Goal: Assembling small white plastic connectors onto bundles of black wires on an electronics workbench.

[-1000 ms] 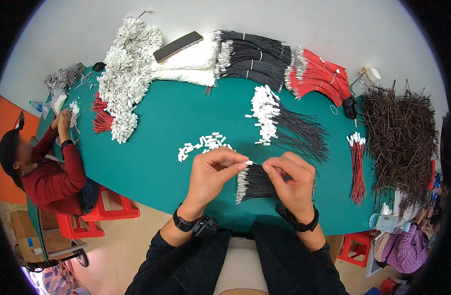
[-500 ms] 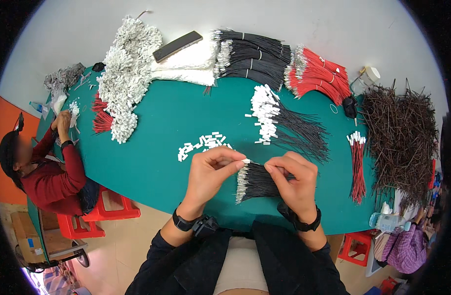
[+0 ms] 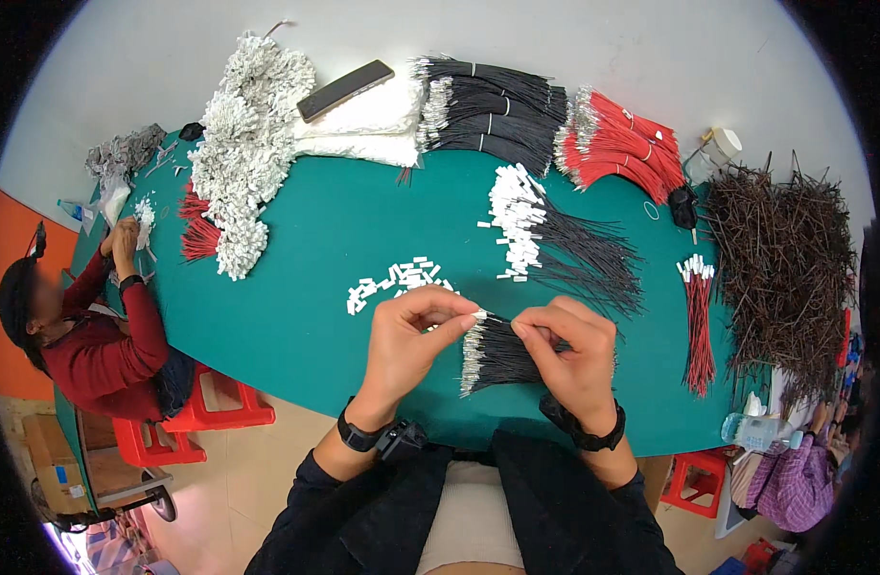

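My left hand (image 3: 409, 335) pinches a small white connector housing (image 3: 480, 314) between thumb and forefinger. Facing it, my right hand (image 3: 576, 347) is closed on a thin black wire (image 3: 500, 319) whose end meets the housing; how far it sits inside is too small to tell. Right below both hands lies a row of black wires (image 3: 505, 356) with silvery terminals at their left ends. Loose white connector housings (image 3: 402, 277) are scattered just beyond my left hand. Farther off, a heap of black wires (image 3: 589, 244) carries white housings (image 3: 517, 206) on its left ends.
Along the back of the green table (image 3: 363, 206) sit a white housing pile (image 3: 253, 125), a dark oblong case (image 3: 346, 91) on white bags, black bundles (image 3: 497, 110) and red bundles (image 3: 627, 144). Brown strands (image 3: 780, 268) heap at right, near a bottle (image 3: 754, 433). A co-worker (image 3: 104, 335) sits left.
My right hand has shifted slightly left, bringing the black wire closer to the housing. My left hand stays nearly in place.
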Demonstrator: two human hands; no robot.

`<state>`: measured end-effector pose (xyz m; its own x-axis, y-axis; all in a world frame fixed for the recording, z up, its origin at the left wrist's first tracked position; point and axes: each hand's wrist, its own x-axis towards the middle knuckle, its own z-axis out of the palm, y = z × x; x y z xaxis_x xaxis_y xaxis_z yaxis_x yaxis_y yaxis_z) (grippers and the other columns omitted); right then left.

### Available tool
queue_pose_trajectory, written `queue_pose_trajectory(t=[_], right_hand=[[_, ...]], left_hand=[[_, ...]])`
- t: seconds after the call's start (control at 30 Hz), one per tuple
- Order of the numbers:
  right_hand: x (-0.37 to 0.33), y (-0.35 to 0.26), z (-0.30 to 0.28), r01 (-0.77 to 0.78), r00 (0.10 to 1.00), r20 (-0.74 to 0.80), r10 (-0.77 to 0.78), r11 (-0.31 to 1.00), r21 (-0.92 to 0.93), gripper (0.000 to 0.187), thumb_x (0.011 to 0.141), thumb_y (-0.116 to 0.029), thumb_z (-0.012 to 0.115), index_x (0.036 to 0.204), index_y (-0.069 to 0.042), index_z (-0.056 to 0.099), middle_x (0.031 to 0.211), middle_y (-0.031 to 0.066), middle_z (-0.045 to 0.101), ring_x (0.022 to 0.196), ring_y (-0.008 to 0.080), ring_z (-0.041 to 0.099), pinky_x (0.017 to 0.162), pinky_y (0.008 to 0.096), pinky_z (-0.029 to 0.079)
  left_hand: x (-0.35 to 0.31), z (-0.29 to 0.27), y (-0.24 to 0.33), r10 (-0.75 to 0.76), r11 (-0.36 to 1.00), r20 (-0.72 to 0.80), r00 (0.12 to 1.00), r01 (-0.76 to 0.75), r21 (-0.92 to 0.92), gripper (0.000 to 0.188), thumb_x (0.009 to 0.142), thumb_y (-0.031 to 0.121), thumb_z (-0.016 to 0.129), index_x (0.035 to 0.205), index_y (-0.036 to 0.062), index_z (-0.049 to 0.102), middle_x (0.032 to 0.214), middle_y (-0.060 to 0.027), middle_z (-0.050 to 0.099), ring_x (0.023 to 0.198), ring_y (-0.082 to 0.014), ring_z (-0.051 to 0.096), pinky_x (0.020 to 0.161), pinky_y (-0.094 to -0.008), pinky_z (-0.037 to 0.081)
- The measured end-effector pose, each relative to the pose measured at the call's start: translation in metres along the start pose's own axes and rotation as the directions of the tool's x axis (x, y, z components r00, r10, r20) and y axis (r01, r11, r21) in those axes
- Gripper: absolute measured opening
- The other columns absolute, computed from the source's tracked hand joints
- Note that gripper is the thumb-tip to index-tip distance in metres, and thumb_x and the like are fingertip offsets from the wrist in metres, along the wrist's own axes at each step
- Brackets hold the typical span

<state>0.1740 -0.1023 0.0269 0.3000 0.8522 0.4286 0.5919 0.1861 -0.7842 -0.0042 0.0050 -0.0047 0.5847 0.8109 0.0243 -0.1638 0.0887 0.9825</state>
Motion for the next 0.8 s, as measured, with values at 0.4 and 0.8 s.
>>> queue_pose_trajectory(t=[0.4,0.8], right_hand=[[0.0014,0.0033,0.0024,-0.007,1.000,0.011,0.007,1.000,0.010,0.008,0.082,0.002,0.077,0.089,-0.001,0.073,0.066,0.0063,0.057,0.054,0.0159,0.052,0.049,0.0301,0.038],[-0.0001,0.0022,0.0076,-0.113,0.993,0.031,0.110,0.990,0.085,0.005,0.084,0.000,0.074,0.089,0.002,0.074,0.068,0.0044,0.060,0.058,0.0097,0.052,0.053,0.0254,0.038]], left_hand=[[-0.0018,0.0004,0.0014,0.022,0.998,0.046,0.999,-0.025,0.061,0.014,0.085,-0.010,0.075,0.096,-0.0031,0.074,0.094,-0.0084,0.072,0.085,-0.0112,0.067,0.077,-0.0236,0.055],[-0.0032,0.0009,-0.0025,0.024,0.999,0.040,0.999,-0.025,0.020,0.013,0.085,-0.011,0.074,0.097,-0.0041,0.074,0.095,-0.0099,0.071,0.086,-0.0131,0.067,0.079,-0.0247,0.055]])
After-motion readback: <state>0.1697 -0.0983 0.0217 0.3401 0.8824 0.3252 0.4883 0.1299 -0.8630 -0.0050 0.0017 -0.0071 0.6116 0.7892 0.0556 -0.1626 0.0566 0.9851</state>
